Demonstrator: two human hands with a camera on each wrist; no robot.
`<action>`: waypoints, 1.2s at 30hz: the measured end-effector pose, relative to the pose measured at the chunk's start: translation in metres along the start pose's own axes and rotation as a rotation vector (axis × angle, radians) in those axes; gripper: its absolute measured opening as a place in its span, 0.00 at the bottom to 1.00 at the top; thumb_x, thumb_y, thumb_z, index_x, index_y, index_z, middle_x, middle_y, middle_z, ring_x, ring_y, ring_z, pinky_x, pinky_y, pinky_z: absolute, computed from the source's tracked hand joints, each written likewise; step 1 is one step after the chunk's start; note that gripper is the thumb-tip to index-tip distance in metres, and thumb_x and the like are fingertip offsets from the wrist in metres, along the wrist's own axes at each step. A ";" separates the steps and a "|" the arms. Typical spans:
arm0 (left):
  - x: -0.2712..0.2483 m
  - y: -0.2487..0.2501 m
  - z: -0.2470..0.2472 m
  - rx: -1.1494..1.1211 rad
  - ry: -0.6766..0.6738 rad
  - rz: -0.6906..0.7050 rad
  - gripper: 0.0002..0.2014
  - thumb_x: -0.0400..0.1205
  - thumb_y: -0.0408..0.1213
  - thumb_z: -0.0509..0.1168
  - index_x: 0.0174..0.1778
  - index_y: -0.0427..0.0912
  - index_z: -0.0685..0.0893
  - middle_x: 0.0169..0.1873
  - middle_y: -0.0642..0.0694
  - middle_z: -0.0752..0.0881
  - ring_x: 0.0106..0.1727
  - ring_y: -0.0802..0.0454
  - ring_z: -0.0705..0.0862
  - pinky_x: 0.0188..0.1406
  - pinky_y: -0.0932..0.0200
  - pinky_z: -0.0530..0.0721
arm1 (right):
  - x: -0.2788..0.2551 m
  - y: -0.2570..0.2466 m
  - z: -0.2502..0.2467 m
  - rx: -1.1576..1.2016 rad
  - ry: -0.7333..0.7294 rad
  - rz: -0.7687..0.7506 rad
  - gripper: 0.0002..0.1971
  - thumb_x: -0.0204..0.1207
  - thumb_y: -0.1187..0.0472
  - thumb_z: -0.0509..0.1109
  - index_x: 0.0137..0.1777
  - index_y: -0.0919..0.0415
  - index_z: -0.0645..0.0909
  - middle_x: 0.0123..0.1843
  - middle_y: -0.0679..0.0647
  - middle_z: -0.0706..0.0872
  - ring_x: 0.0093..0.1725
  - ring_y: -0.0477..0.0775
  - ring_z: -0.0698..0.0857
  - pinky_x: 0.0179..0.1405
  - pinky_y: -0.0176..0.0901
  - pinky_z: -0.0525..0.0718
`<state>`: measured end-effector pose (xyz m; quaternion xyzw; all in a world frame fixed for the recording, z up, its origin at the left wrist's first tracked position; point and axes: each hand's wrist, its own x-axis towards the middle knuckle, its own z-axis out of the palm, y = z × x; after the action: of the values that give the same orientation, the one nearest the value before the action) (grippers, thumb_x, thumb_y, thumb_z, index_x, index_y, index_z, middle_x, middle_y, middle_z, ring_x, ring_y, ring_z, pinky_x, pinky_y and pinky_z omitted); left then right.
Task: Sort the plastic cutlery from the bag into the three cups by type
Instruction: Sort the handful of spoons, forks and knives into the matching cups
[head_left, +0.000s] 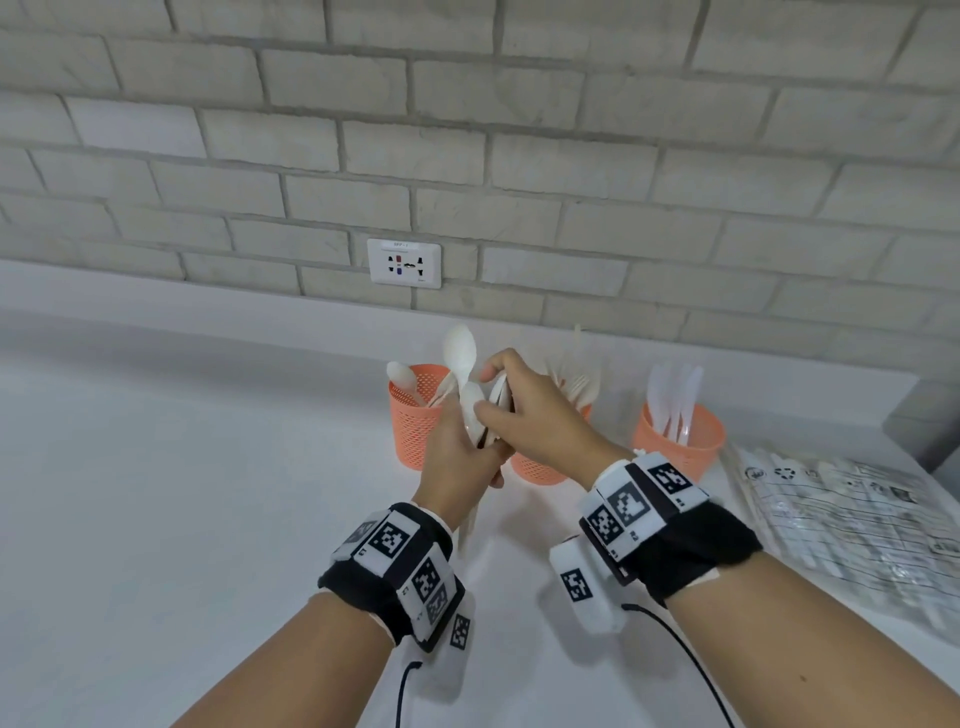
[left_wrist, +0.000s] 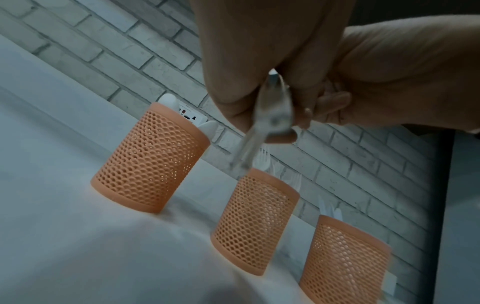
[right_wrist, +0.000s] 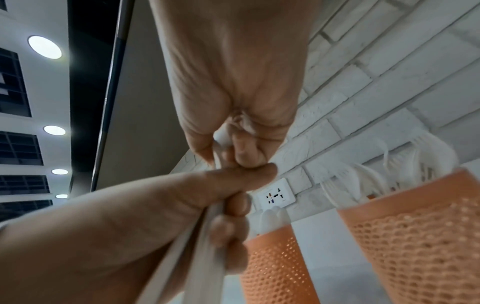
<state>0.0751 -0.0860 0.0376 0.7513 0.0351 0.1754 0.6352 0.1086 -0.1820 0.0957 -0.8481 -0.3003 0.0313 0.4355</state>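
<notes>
My left hand (head_left: 462, 447) grips a bundle of white plastic spoons (head_left: 471, 408), bowls up, with the handles hanging below the wrist. My right hand (head_left: 491, 397) pinches the spoon bowls at the top of the bundle between thumb and fingers. Both hands hover in front of the left orange mesh cup (head_left: 413, 421), which holds spoons. The middle cup (head_left: 535, 470), with forks (head_left: 582, 387), is partly hidden behind my right hand. Knives (head_left: 675, 395) stand in the right cup (head_left: 680, 447). In the right wrist view the left hand (right_wrist: 228, 218) wraps the spoon handles (right_wrist: 202, 253).
The clear printed cutlery bag (head_left: 841, 519) lies flat on the white counter (head_left: 182, 493) at the right, near its edge. A brick wall with a socket (head_left: 404, 262) runs behind the cups. A grey block (head_left: 924, 421) sits at the far right.
</notes>
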 end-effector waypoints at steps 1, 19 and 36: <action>-0.001 0.000 -0.001 -0.005 -0.040 0.013 0.20 0.76 0.28 0.69 0.61 0.42 0.72 0.30 0.48 0.80 0.21 0.57 0.78 0.25 0.55 0.83 | 0.001 0.000 -0.003 0.010 0.038 0.005 0.09 0.77 0.65 0.65 0.53 0.55 0.69 0.29 0.50 0.74 0.24 0.43 0.73 0.19 0.25 0.70; 0.008 -0.012 -0.029 0.263 -0.305 0.063 0.18 0.78 0.42 0.69 0.61 0.44 0.74 0.34 0.56 0.80 0.28 0.67 0.80 0.28 0.74 0.77 | 0.033 -0.002 0.016 0.958 0.098 0.237 0.23 0.79 0.73 0.64 0.67 0.50 0.66 0.49 0.64 0.80 0.35 0.52 0.86 0.33 0.41 0.86; 0.082 -0.066 -0.070 0.195 0.045 -0.178 0.69 0.53 0.52 0.84 0.82 0.52 0.42 0.74 0.45 0.71 0.73 0.49 0.72 0.75 0.47 0.70 | 0.123 -0.004 0.060 0.798 0.624 -0.020 0.18 0.75 0.79 0.60 0.54 0.55 0.69 0.46 0.51 0.76 0.34 0.54 0.84 0.41 0.44 0.83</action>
<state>0.1410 0.0155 0.0005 0.7995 0.1326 0.1310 0.5711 0.1887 -0.0715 0.0872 -0.5816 -0.1287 -0.1154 0.7949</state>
